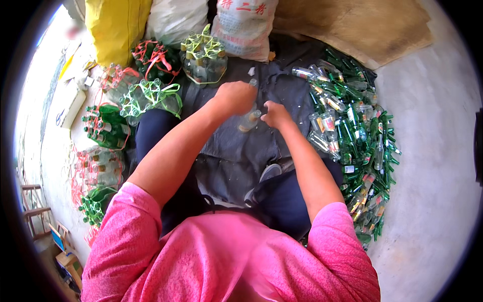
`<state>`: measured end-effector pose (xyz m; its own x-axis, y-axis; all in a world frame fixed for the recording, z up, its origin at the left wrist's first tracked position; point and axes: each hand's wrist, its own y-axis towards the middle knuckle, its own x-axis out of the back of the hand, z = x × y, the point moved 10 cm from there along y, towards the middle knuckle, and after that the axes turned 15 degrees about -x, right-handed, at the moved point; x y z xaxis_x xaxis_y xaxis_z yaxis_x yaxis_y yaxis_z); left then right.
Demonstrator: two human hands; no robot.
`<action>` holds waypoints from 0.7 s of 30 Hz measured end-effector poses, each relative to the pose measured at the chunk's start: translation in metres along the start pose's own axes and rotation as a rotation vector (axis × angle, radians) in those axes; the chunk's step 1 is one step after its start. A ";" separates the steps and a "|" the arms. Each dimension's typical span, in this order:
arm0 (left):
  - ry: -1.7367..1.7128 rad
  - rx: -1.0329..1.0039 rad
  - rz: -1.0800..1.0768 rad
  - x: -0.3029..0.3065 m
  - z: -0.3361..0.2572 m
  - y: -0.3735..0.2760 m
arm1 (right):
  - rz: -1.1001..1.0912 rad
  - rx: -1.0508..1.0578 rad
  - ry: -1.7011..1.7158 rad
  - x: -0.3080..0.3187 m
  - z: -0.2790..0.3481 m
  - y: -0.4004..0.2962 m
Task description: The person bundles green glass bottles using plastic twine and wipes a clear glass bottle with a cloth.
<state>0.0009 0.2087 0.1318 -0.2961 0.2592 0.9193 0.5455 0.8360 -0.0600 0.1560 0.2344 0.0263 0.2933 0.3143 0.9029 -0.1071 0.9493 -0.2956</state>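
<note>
My left hand [237, 97] is closed in a fist around a clear glass bottle [253, 82], whose mouth shows above the knuckles. Just below that fist, a second clear glass bottle [249, 121] is on the dark ground sheet [241, 151]. My right hand [277, 114] is beside this bottle's mouth, thumb and forefinger apart, and nothing shows between them. Whether the thumb touches the glass cannot be made out. To the left, a bundle of clear bottles [151, 97] tied with pale green plastic strap is close to my left knee.
A large heap of loose green and clear bottles [347, 132] spreads along the right. More strapped bundles, including clear bottles [203, 62] and green bottles [105, 126], line the back and left. A yellow sack [117, 30] and a printed woven sack [243, 30] stand behind.
</note>
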 end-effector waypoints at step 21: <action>-0.057 -0.095 0.126 -0.010 -0.022 -0.006 | -0.166 -0.072 0.190 0.140 0.023 -0.026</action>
<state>0.0178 0.1909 0.1310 -0.2632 0.3884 0.8831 0.6522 0.7462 -0.1338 0.1783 0.2534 0.1679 0.4756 0.1438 0.8678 0.0233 0.9841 -0.1758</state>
